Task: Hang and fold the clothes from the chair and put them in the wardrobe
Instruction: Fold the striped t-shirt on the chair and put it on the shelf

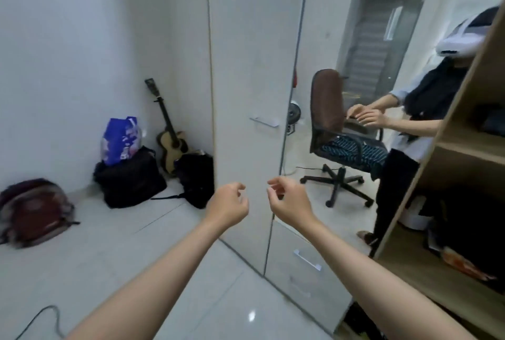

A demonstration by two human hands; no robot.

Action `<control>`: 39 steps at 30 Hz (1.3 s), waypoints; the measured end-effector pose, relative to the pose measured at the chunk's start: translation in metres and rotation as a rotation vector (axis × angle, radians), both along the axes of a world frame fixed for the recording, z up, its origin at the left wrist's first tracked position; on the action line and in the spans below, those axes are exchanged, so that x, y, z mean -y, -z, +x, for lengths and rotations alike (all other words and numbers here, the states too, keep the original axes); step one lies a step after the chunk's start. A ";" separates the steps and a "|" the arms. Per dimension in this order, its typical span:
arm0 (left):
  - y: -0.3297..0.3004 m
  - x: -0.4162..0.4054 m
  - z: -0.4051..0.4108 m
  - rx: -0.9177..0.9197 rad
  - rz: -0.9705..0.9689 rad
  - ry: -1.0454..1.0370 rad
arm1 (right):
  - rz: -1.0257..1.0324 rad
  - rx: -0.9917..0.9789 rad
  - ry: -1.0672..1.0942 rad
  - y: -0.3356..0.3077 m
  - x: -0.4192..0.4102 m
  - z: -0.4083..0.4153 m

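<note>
Clothes (352,152), a dark striped garment, lay on the seat of the brown swivel chair (328,102), and I saw both only as a reflection in the mirrored wardrobe door (341,39). From my remote view, the left hand (228,204) and the right hand (289,200) were raised side by side in front of the wardrobe (246,66), near each other but apart. Both hands held nothing; the fingers (240,186) of the left were loosely curled, and those of the right were curled the same way, touching neither the door nor its handle (264,121). To the right, the open wardrobe compartment showed wooden shelves (464,145) with dark items on them that I could not make out. A drawer handle (307,259) sat low on the mirrored panel. On the tiled floor (136,257) to the left stood a guitar (170,143) leaning in the corner, a black bag (128,178) with a blue plastic bag (121,140) on top, another black bag (195,175) just beside the wardrobe, and a dark red backpack (32,208) well apart from them.
</note>
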State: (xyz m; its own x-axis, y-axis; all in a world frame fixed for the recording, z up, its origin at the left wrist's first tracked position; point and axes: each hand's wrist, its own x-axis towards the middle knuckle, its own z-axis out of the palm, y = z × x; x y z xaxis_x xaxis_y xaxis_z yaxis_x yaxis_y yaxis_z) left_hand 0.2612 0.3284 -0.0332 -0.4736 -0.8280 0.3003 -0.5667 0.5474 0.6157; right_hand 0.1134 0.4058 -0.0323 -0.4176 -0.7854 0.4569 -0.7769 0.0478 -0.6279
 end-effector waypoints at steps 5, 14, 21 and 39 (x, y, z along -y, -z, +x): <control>0.038 0.003 0.156 0.062 0.109 -0.339 | 0.103 -0.028 -0.360 0.030 0.048 0.140; 0.087 -0.083 0.366 0.027 0.263 -0.906 | 0.257 -0.059 -1.012 0.079 0.065 0.370; 0.130 -0.150 0.462 -0.027 0.524 -1.242 | 0.439 -0.084 -1.371 0.130 0.052 0.491; 0.237 -0.160 0.568 -0.224 0.837 -1.401 | 1.128 -0.142 -1.338 0.245 0.091 0.630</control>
